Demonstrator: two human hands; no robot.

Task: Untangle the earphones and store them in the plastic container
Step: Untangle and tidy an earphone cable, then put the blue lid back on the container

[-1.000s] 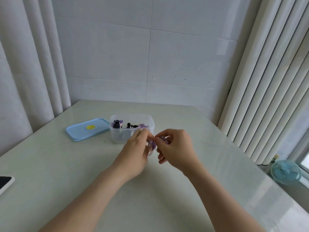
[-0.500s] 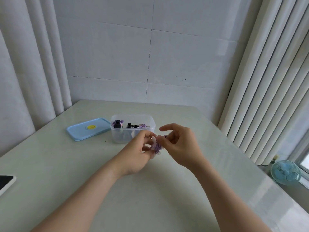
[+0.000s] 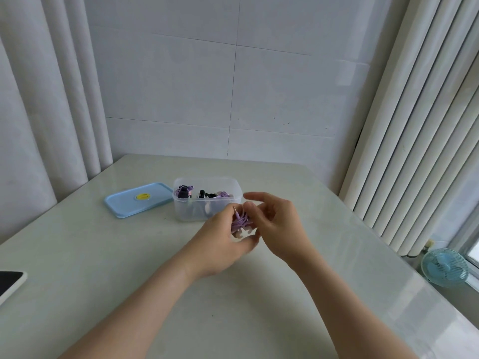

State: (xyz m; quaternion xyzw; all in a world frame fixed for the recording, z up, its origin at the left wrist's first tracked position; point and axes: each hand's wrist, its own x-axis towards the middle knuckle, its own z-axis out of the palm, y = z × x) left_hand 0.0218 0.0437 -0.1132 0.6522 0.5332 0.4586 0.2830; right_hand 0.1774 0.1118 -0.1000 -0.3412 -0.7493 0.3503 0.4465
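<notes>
The work surface is a pale, glossy counter (image 3: 124, 286) that fills the lower half of the frame and reflects light along its right side. It sits in a corner bounded by a white tiled wall (image 3: 233, 86) at the top centre. Pleated white curtains hang at the upper left (image 3: 51, 99) and down the right side (image 3: 414, 125). A clear plastic container (image 3: 189, 212) stands open just above the centre of the frame and holds several purple and black stored earphones (image 3: 204, 196). Its blue lid (image 3: 127, 207), marked with a yellow sticker (image 3: 142, 196), lies flat on the counter just left of it. The purple earphones (image 3: 239, 221) are a coiled bundle held above the counter, directly in front of the container's right end. The left hand (image 3: 220, 244) grips this bundle, with its fingers curled round the cable. The right hand (image 3: 280, 229) is against the bundle's right side, index finger extended and the other fingers bent toward the cable. Whether these fingers pinch the cable cannot be determined. A phone (image 3: 10, 283) lies at the left edge of the frame. A small blue fan (image 3: 444, 266) stands beyond the counter's edge at the lower right, beside a window frame (image 3: 473, 251).
</notes>
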